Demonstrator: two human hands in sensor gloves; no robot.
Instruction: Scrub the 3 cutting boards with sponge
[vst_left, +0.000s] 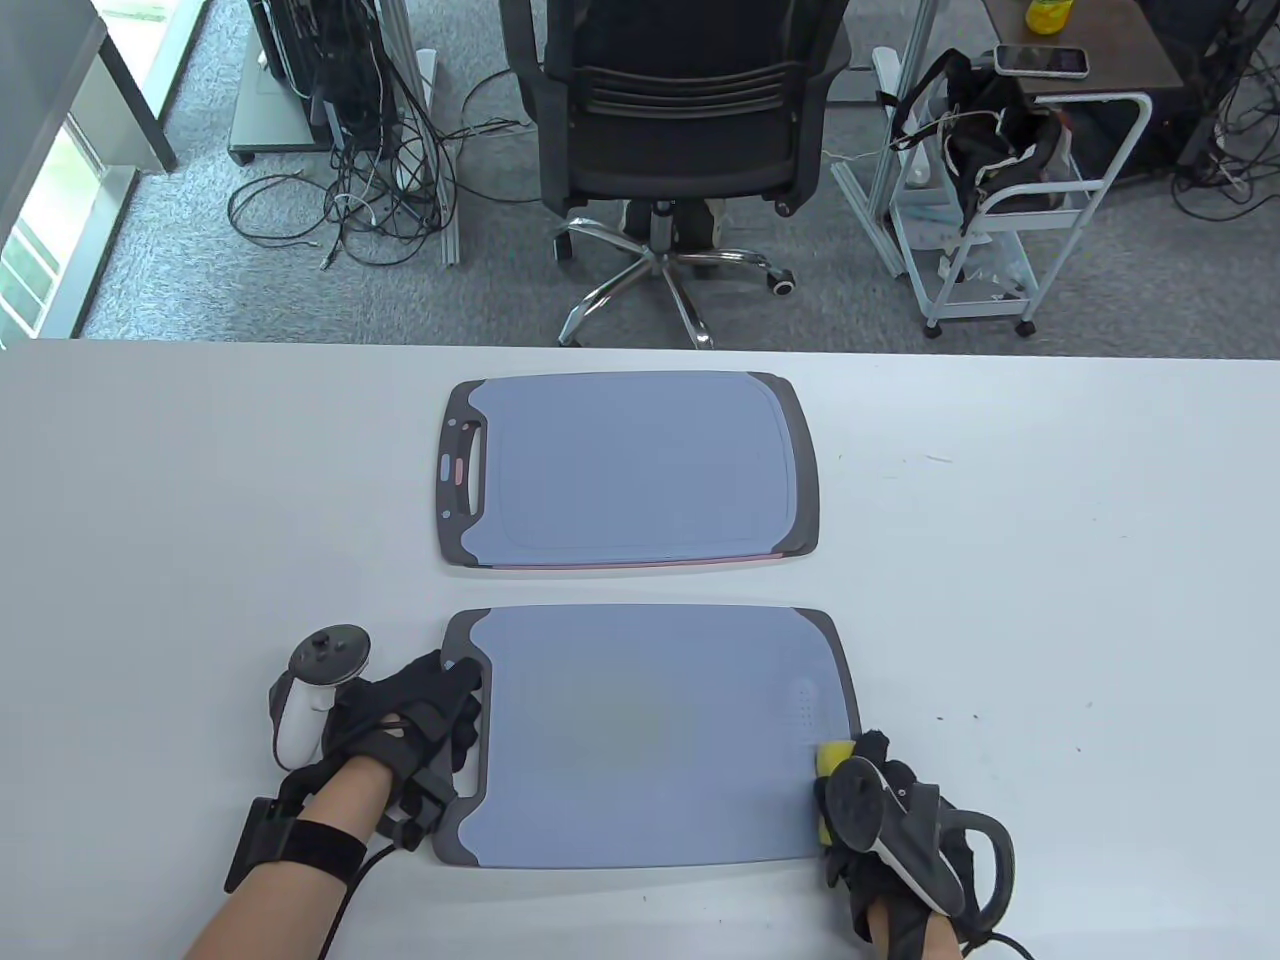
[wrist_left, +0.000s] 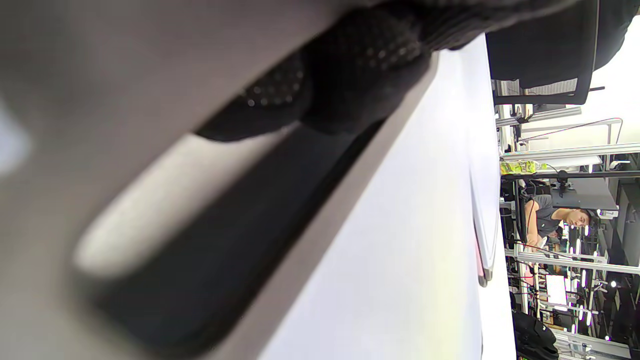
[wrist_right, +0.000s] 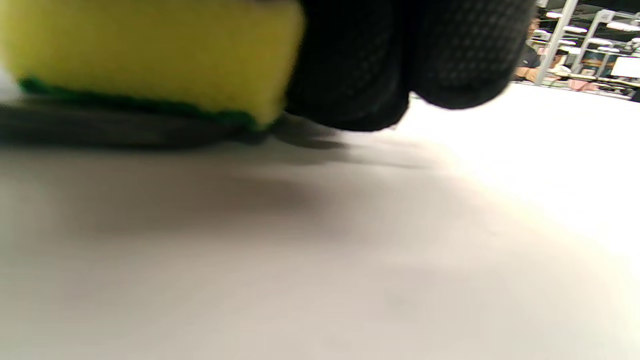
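Right hand (vst_left: 905, 830) pinches soft sponge (vst_left: 832, 757) at near board (vst_left: 650, 735) right edge; left hand (vst_left: 420, 730) grips its stiff, slippery handle end.

Both hands wear black mesh sensor gloves; a black strap rings the left wrist. The left hand (vst_left: 415, 730) carries a white-and-grey tracker (vst_left: 312, 700); the right hand (vst_left: 900, 850) a dark one (vst_left: 900, 825).
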